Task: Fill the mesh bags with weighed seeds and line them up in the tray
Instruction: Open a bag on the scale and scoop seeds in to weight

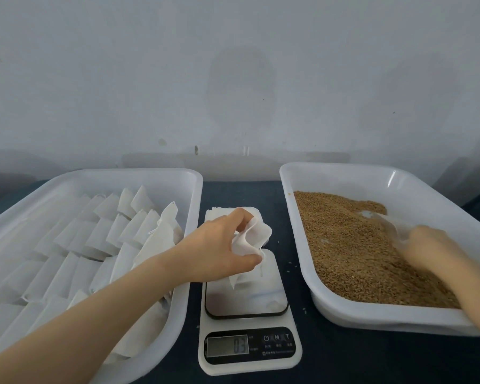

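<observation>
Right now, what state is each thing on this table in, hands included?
White digital kitchen scale: on, digits showing.
Left hand: pinches a white mesh bag, mouth open, over the scale.
Right white plastic tray: partly filled with brown seeds.
Right hand: blurred, grips a clear plastic scoop in the seeds.
Left white plastic tray: holds rows of white bags.

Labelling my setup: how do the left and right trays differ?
The left tray holds rows of white mesh bags; the right tray holds loose brown seeds. The left tray's floor is mostly covered; the right tray's far side is bare. Both are white plastic.
</observation>
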### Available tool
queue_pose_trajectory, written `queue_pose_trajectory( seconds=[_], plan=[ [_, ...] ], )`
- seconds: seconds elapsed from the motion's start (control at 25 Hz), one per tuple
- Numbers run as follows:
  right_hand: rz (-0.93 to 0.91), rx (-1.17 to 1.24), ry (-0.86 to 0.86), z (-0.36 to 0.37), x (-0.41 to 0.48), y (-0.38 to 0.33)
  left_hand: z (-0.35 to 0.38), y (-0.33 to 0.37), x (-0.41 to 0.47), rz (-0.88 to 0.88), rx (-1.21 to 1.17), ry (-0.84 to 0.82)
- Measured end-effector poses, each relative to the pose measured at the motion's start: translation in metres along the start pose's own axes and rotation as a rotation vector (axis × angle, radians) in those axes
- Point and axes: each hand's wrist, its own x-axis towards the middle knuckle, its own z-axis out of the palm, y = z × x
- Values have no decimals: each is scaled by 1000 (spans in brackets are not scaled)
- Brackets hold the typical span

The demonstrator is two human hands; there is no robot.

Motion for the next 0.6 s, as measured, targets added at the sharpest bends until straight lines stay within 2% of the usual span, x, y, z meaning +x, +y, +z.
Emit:
queue_pose_trajectory(
  seconds=[0.12,0.28,0.4,0.6],
  plan=[
    [-130,3,-47,1,-6,-8,0,0,0,6,15,-2],
    [-216,79,-144,3,-12,-15,1,0,0,8,27,-10],
    [-267,254,-213,4,-14,-17,1,0,0,11,44,-17],
    [-229,604,-385,-3,-22,-25,1,0,0,9,62,-32]
  ],
)
